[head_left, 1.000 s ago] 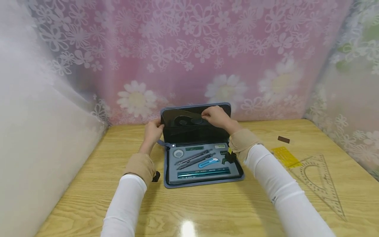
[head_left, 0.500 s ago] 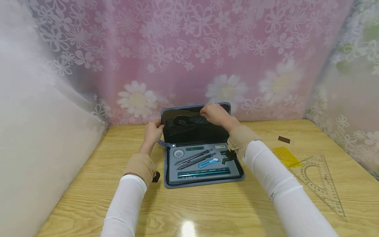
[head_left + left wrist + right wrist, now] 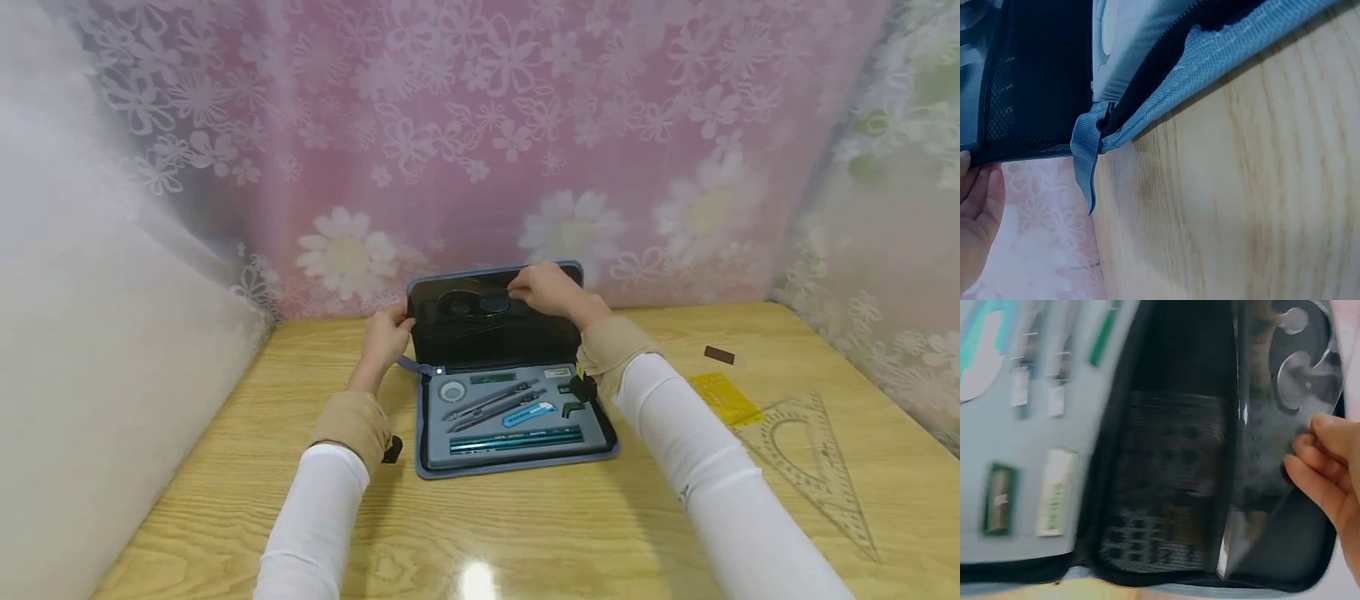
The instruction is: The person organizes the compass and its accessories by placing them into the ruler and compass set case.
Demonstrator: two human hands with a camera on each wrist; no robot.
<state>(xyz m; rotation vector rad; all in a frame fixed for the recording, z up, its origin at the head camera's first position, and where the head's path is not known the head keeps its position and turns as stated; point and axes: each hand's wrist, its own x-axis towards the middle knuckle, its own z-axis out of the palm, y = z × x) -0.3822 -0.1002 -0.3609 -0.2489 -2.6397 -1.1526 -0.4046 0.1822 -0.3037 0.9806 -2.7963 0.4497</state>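
Observation:
A zippered drawing-set case [image 3: 517, 468] lies unfolded on the table, its black lid [image 3: 491, 346] standing up at the back. At the lid's left edge my left hand [image 3: 386, 335] pinches the rim between thumb and fingers; the left wrist view shows these fingers [image 3: 988, 203] at the corner. Higher on the lid, my right hand [image 3: 551, 289] pinches a clear French curve [image 3: 1260, 419] with round cut-outs. The curve lies against the lid, its lower part by the pocket's edge. A clear lettering template [image 3: 1154, 537] shows in the mesh pocket.
The case's grey tray holds two compasses [image 3: 491, 402], a blue cutter [image 3: 529, 413], teal pencils [image 3: 517, 439], a tape roll [image 3: 452, 390] and an eraser [image 3: 557, 372]. At right lie a yellow stencil [image 3: 723, 397], a clear set square [image 3: 840, 475] and a brown strip [image 3: 719, 355].
My right hand has risen slightly and shifted the French curve a little against the lid, its tilt changing. My left hand keeps its hold on the lid's edge.

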